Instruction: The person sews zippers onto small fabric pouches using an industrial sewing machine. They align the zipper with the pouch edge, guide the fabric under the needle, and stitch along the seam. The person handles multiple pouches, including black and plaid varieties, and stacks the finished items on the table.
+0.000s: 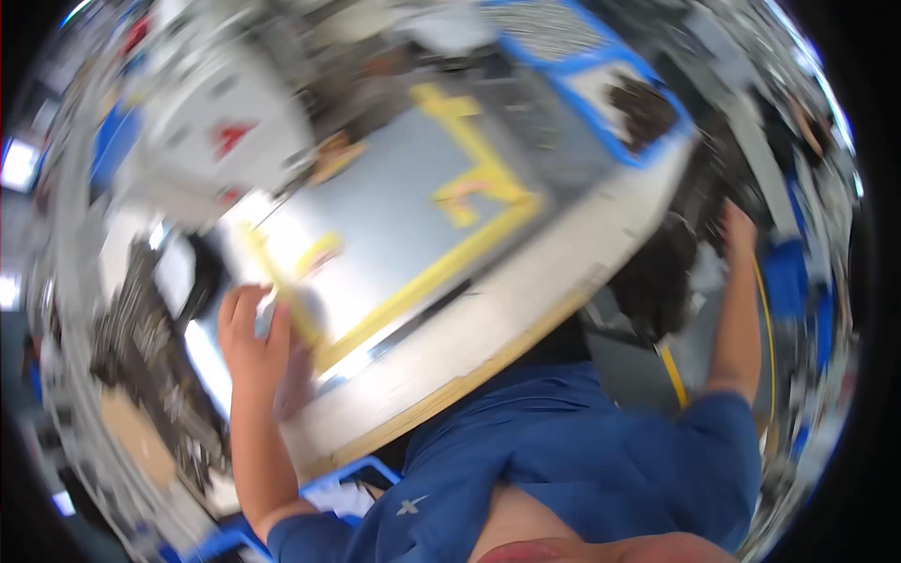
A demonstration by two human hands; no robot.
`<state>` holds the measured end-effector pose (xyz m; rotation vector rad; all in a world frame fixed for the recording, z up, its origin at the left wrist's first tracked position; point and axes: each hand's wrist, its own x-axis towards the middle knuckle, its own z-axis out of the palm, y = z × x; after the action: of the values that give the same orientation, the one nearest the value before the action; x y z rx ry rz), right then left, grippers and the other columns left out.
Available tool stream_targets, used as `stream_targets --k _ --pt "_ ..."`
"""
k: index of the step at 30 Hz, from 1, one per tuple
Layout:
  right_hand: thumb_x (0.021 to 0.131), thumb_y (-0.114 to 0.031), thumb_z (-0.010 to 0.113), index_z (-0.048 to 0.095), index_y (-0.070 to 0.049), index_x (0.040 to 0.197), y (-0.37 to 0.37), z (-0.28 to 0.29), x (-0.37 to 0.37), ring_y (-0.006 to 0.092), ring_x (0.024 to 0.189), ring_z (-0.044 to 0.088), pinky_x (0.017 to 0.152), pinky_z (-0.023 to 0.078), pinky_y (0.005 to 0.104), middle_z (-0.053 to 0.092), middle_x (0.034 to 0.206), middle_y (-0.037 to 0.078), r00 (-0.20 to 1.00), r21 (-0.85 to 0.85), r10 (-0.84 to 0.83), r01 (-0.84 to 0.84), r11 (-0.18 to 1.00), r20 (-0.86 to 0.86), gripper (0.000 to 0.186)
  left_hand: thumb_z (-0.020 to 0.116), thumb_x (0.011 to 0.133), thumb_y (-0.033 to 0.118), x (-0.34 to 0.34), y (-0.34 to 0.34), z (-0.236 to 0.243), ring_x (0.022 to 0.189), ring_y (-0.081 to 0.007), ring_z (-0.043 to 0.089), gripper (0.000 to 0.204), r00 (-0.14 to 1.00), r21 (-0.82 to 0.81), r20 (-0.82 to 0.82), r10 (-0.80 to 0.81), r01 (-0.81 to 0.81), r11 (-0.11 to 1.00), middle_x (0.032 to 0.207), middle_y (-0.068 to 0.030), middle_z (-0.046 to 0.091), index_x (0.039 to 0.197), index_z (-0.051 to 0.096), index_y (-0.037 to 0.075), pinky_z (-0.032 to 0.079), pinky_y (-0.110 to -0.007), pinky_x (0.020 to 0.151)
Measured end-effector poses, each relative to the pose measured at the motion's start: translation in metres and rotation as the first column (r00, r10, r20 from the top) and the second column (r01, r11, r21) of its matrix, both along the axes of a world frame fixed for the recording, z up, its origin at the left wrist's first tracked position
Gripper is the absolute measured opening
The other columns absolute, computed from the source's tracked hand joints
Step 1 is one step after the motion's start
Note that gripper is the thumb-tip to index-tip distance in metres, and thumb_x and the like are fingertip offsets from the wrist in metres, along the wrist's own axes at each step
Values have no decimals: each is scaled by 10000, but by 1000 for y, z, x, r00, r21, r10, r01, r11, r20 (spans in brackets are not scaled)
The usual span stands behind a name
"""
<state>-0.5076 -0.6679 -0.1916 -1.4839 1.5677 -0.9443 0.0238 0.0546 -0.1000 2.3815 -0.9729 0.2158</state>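
My left hand, thumb apart from slightly bent fingers, touches the left edge of a shiny metal plate framed with yellow tape and carrying small yellow guide pieces. Off to the right, my right hand grips dark, floppy material hanging beside the worktop; motion blur hides the detail of its fingertips. A white machine head with red marks stands over the plate's back-left corner.
A blue-framed tray with dark pieces sits at the back right of the pale worktop. Piles of dark scraps lie on the left. A blue basket is below the front edge. Blurred equipment lines both sides.
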Motion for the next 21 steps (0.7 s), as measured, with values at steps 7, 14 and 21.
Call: stream_targets --k 7,14,21 --pt "1077 -399 672 771 -18 1177 -6 30 97 120 1002 671 851 510 289 758 1088 35 966 -335 201 -245 910 -162 406 803 917 304 39 143 -4 1133 -404 648 411 704 193 413 578 -687 700 1204 -175 694 1213 699 38 500 -492 1012" --pt "1087 -327 680 765 -51 1059 81 53 201 78 875 601 793 475 259 707 973 -8 874 -377 416 -484 790 -250 290 802 924 409 62 224 -30 1103 -388 708 511 579 182 158 800 -813 553 1135 -185 746 1238 711 17 549 -480 965" --pt "1089 -175 681 733 -34 1025 144 34 252 48 830 545 765 432 217 652 915 -33 747 -320 664 -634 704 -20 163 747 999 304 86 262 -10 767 -260 710 326 557 216 -13 830 -809 546 892 -120 773 1146 759 13 536 -404 747"
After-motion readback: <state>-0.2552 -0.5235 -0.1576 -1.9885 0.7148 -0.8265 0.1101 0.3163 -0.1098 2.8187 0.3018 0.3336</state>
